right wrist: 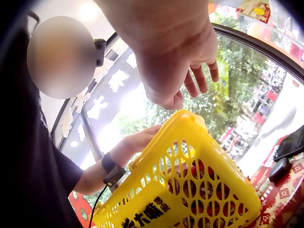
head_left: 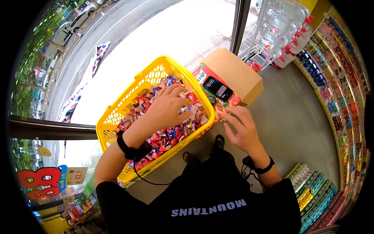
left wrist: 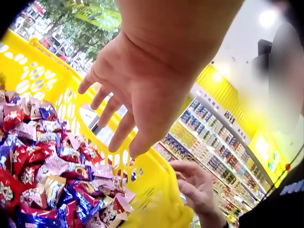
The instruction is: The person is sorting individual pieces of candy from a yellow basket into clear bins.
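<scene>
A yellow plastic basket (head_left: pixel 102 126) with perforated sides holds a heap of small wrapped candies (head_left: pixel 159 137) in red, pink and blue. Over the heap my left hand (head_left: pixel 169 106) spreads its fingers, palm down. In the left wrist view that same hand (left wrist: pixel 142 95) hangs above the candies (left wrist: pixel 52 166) near the basket wall, holding nothing. Just outside the basket's right corner is my right hand (head_left: pixel 243 128), fingers loosely bent and nothing gripped. The right wrist view has the right hand (right wrist: pixel 173 71) above the basket's corner (right wrist: pixel 190 124).
Beside the basket, a black phone (head_left: pixel 218 89) lies on a red printed package (head_left: pixel 202 75), with a cardboard box (head_left: pixel 233 74) behind. Bottled water (head_left: pixel 286 31) stands on a rack. Stocked shelves (head_left: pixel 331 66) line the right side, and stacked packs (head_left: pixel 311 195) sit lower right.
</scene>
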`<state>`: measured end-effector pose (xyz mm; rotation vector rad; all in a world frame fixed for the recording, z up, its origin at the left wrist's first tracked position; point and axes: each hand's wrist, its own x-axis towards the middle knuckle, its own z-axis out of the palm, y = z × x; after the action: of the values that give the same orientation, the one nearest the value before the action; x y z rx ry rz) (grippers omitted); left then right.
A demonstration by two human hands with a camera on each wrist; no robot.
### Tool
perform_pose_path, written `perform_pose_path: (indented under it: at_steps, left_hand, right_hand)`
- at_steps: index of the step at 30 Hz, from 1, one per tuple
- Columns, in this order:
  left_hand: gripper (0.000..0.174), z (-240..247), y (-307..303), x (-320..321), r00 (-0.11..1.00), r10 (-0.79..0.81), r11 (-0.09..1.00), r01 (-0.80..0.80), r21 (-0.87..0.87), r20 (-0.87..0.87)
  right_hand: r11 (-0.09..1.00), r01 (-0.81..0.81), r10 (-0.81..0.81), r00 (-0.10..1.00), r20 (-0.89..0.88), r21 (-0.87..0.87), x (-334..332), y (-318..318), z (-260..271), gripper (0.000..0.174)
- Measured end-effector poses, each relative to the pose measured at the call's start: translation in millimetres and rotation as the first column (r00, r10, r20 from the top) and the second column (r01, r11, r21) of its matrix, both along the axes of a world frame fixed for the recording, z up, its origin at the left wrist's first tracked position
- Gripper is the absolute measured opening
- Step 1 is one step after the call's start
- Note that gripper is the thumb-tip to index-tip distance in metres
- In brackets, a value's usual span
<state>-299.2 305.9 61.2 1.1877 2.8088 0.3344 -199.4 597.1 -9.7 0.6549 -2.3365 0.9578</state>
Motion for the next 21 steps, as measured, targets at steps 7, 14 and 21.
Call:
perform_pose_path:
  at_steps: [7,14,21]
  left_hand:
    - [0.036,-36.4,24.0,-2.7,0.998,0.055,0.983,-0.057,-0.174,-0.016]
    - [0.028,-34.1,16.9,-4.1,0.998,0.056,0.996,-0.056,-0.071,-0.013]
    - [0.024,58.7,-16.2,48.5,0.995,0.007,0.995,0.002,0.096,-0.101]
  right_hand:
    - [0.995,0.099,-0.099,0.993,0.069,0.007,15.2,13.0,-6.8,0.042]
    - [0.993,0.113,-0.114,0.992,0.057,0.035,25.5,4.3,-11.4,0.041]
    - [0.999,0.01,-0.009,1.0,0.021,-0.049,34.6,-31.8,13.9,0.045]
